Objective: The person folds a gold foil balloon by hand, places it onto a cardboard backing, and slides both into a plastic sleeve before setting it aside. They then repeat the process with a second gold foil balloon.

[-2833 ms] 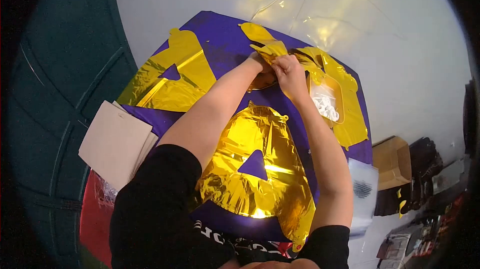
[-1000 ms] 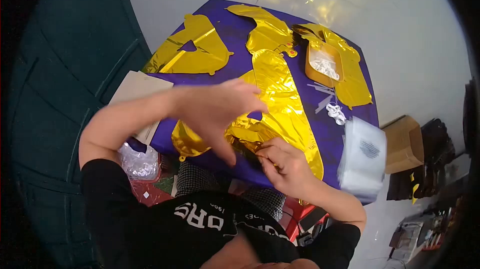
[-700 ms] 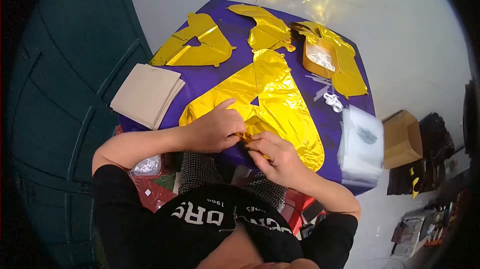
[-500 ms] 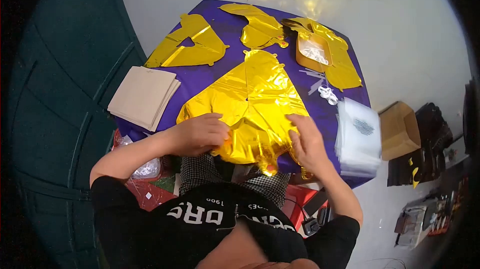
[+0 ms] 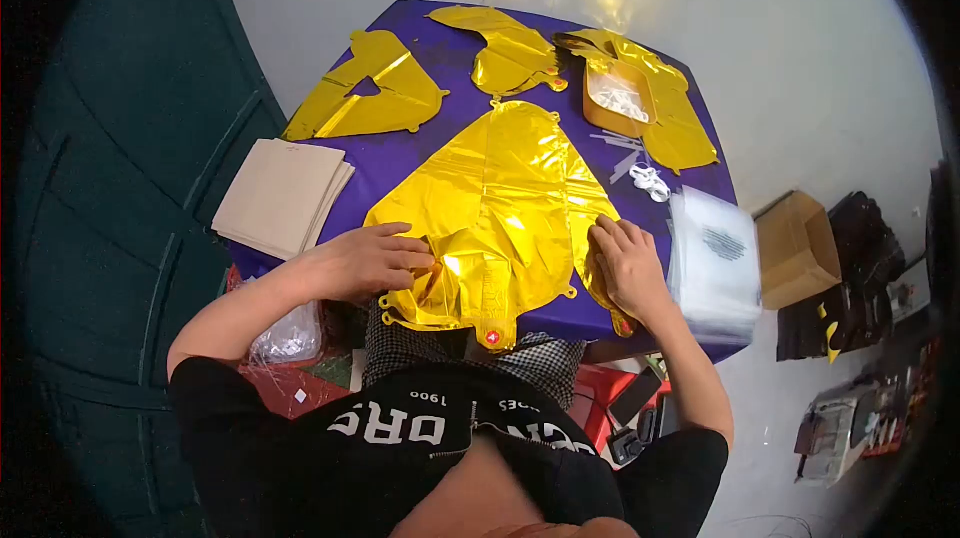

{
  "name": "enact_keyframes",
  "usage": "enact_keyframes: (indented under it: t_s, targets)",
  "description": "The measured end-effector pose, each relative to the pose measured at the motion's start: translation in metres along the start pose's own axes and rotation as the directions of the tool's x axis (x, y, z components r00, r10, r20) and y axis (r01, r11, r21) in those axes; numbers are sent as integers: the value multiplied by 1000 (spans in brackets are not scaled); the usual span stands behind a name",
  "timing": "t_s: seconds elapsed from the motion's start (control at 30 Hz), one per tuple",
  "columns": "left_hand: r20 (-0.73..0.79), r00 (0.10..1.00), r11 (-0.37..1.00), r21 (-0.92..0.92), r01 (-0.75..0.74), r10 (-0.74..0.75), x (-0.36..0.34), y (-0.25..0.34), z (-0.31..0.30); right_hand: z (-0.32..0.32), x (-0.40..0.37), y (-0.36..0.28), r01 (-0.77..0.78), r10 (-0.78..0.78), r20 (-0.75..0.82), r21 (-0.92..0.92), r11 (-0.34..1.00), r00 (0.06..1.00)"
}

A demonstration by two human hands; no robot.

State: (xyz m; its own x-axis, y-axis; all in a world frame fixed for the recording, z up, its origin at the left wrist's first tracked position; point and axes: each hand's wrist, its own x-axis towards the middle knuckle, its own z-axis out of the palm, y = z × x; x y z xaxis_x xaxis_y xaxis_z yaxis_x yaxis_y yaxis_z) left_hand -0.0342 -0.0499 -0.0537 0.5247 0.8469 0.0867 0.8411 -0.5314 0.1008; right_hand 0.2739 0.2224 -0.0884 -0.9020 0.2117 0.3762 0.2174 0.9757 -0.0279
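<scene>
A shiny gold foil balloon [image 5: 520,188] lies flattened across the near half of the table, its bottom edge hanging towards my lap. One tab at that edge bears a red dot marked 4. My left hand [image 5: 375,260] bends its fingers round crumpled foil at the lower left, where a raised fold stands beside the index finger. At the right, my right hand [image 5: 630,268] has its curled fingers on a narrow strip of gold foil [image 5: 592,283], which ends in another red-dotted tab below the hand. The thumb's tip is partly hidden there.
More gold foil balloons [image 5: 385,88] lie along the far side of the purple-covered table [image 5: 455,128]. A yellow box [image 5: 625,122] holds white pieces, with white rings [image 5: 650,183] nearby. Clear bags [image 5: 715,253] are stacked right, beige envelopes [image 5: 280,190] left. A cardboard box [image 5: 795,248] stands beyond the table.
The near foil edge has spread out flatter, and its marked tab now faces up. My right hand has shifted slightly right with the strip, while my left hand has moved a little left.
</scene>
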Motion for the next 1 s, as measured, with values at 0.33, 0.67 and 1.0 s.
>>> enact_keyframes:
  t_s: [0.33,0.67,1.0]
  targets:
    - [36,998,999,17,50,-50,4,-2,-9,1,0,4,-10,10,-27,-7,1000,1000]
    - [198,917,932,-35,361,-347,-1,25,-35,3,-1,8,-21,21,-17,-2,1000,1000]
    - [83,933,932,-74,356,-350,41,77,-59,-7,2,3,-75,75,0,95,993,997]
